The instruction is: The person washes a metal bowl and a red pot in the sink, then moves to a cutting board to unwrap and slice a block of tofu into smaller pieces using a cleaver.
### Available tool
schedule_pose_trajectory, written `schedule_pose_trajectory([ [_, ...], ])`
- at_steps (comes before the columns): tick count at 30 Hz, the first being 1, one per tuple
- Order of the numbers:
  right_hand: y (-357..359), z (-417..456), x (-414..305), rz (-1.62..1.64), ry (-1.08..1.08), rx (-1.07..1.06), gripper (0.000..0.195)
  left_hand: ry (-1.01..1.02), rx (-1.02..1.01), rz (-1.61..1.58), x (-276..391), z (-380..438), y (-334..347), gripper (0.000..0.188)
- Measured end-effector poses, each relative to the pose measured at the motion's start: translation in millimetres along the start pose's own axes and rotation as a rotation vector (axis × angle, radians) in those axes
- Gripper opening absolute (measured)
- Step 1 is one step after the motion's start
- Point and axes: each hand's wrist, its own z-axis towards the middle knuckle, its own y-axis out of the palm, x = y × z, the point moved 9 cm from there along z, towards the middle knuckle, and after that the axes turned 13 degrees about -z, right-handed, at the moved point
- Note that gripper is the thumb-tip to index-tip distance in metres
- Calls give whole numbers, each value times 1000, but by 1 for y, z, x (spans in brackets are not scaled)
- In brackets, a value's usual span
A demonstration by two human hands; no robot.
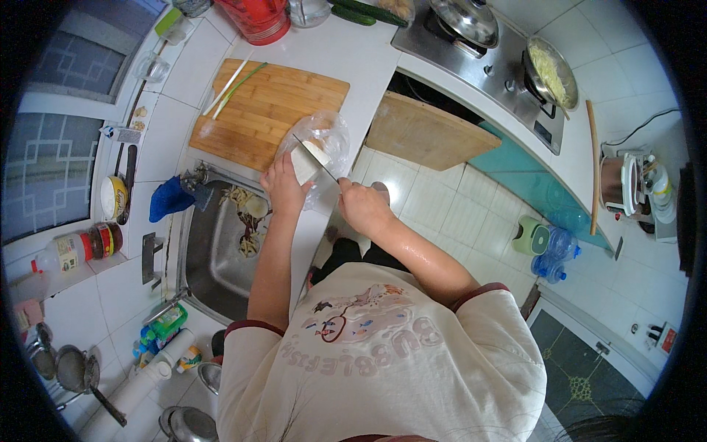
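Observation:
A white block, apparently tofu (pixel 302 167), lies in a clear plastic bag (pixel 335 128) at the right front corner of a bamboo cutting board (pixel 276 105). My left hand (pixel 284 185) grips the block's near left side, with the thumb along its front edge. In my right hand (pixel 364 207) is the handle of a kitchen knife (pixel 316 158). Its blade slants across the block; whether it has cut in cannot be made out. A white and green scallion (pixel 237 91) and a paler stalk (pixel 227 85) rest at the board's far left.
Left of me, a steel sink (pixel 221 282) holds peelings (pixel 248 243). A red container (pixel 259 22) and cucumbers (pixel 359 11) stand behind the board. On the gas stove (pixel 497 66) are a lidded pan (pixel 469 22) and a pan of shredded food (pixel 547 72). A drawer (pixel 431 130) juts out below.

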Motion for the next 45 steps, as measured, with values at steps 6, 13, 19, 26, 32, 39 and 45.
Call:
schedule_pose_trajectory([
  [6, 8, 6, 1, -11, 20, -38, 15, -10, -29, -55, 0, -1, -5, 101],
  [13, 26, 13, 3, -52, -4, -132, 16, 7, -46, -86, -7, -2, -4, 102],
  [19, 43, 18, 6, -119, 18, -217, 19, 20, -37, -83, -7, -1, -4, 100],
  [26, 45, 25, 12, -55, 95, -266, 19, -1, -61, -72, -7, 2, -2, 102],
  [32, 59, 29, 19, -14, 102, -282, 19, 22, -45, -64, -5, 2, -2, 98],
  [39, 77, 31, 27, -4, 106, -283, 18, 14, -63, -40, -4, 3, 0, 100],
  [45, 92, 31, 34, 14, 91, -263, 18, 28, -55, -39, -4, 3, 0, 103],
])
